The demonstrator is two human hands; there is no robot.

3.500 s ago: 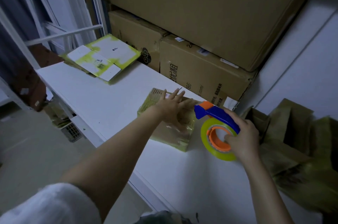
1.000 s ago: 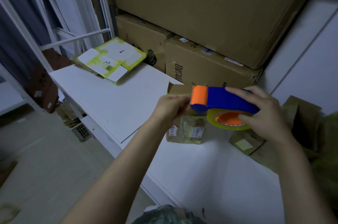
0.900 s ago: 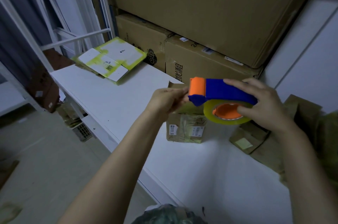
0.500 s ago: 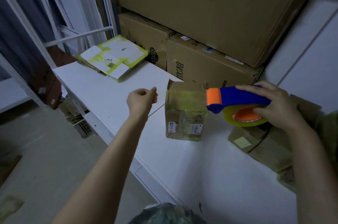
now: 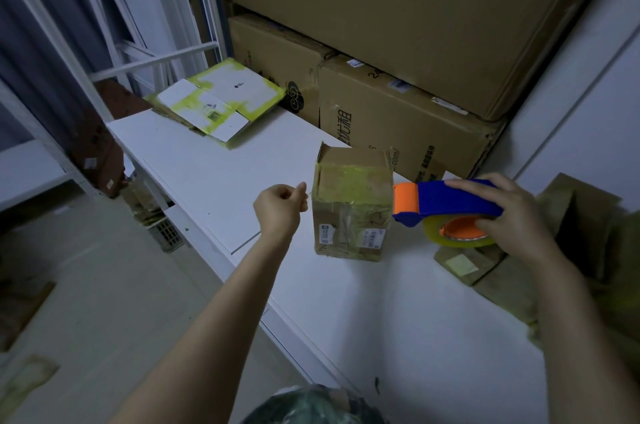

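Observation:
A small brown cardboard box (image 5: 349, 226) stands upright on the white table (image 5: 214, 174), its top flaps covered by a yellowish band of tape. My right hand (image 5: 512, 219) grips a tape dispenser (image 5: 450, 202) with a blue handle, an orange front and a yellowish roll, held level just right of the box top. My left hand (image 5: 280, 207) hovers just left of the box top, thumb and forefinger pinched on the end of the tape. The clear strip itself is hard to make out.
Large cardboard cartons (image 5: 398, 125) are stacked against the back wall. Flattened white and yellow boxes (image 5: 218, 98) lie at the table's far left, flattened brown cartons (image 5: 581, 233) at the right. A white rack frame (image 5: 156, 58) stands at the left; the table's edge runs diagonally below my left arm.
The box, lying flat 3.5 s ago, now stands upright. In the last second my left hand went from the dispenser's orange end leftward past the box, and the dispenser shifted right.

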